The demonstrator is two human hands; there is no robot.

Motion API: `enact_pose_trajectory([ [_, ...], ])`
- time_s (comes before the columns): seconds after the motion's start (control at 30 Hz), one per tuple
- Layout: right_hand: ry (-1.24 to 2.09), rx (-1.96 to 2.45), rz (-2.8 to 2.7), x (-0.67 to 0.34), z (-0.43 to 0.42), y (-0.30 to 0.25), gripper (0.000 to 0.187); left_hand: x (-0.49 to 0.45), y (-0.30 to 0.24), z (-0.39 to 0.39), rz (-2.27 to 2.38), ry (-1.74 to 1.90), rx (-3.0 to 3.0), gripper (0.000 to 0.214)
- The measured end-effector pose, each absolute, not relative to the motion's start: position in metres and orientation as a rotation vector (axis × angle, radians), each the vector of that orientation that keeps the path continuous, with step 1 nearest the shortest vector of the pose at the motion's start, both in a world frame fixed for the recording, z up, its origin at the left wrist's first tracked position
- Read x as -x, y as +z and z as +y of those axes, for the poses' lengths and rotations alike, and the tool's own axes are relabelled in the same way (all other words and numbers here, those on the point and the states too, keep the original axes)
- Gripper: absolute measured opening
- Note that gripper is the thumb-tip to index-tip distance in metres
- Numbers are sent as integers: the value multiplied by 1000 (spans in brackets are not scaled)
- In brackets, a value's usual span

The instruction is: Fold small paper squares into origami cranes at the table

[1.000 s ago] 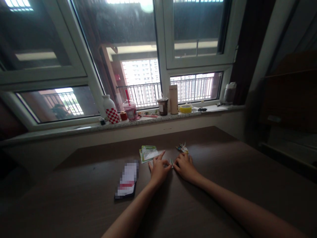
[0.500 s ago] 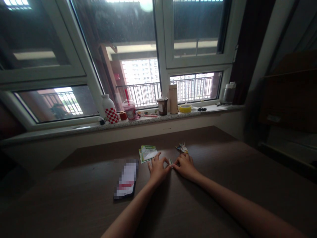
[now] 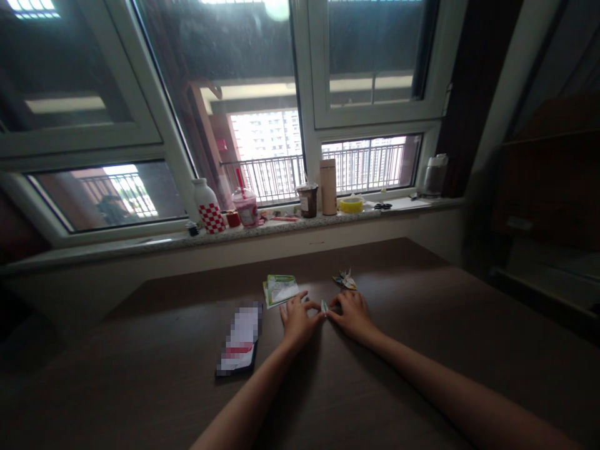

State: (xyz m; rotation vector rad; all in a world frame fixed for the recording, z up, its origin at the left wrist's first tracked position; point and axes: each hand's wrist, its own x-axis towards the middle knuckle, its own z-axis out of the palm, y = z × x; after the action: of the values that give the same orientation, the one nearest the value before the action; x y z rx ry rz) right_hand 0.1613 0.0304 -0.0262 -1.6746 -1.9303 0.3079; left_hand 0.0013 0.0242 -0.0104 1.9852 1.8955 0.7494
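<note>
Head view: small green-and-white piece (image 3: 324,306), likely paper, on the table (image 3: 140,387), short of the far edge, roughly between the two far corners. Left hand (image 3: 297,319): thumb and forefinger closed on its left side, other fingers spread. Right hand (image 3: 350,312): thumb and forefinger closed on its right side, other fingers curled. Exact fingertip contact too small to make out. Green-and-white packets (image 3: 282,288) just beyond left hand, toward far edge; crumpled-looking paper bits (image 3: 347,280) just past right hand, toward far right corner. Phone (image 3: 240,340) left of left forearm, toward table's left edge.

Doing it well, my judgement: piece is tiny, so light fingertip pinch, both sides even; hands low over the table for steadiness; line up edges before pressing hard. Pulling hands apart could tear it. Keep right knuckles off the bits.
</note>
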Motion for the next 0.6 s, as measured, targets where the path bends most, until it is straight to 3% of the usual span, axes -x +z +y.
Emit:
enact_pose_trajectory([
  [0.37, 431, 1537, -1842, -165, 32, -29, 22, 1, -11, 23, 1770, 932, -1909, 23],
  [0.6, 563, 1426, -1790, -167, 33, -27, 13, 0, -8, 19, 1642, 986, -1887, 18],
])
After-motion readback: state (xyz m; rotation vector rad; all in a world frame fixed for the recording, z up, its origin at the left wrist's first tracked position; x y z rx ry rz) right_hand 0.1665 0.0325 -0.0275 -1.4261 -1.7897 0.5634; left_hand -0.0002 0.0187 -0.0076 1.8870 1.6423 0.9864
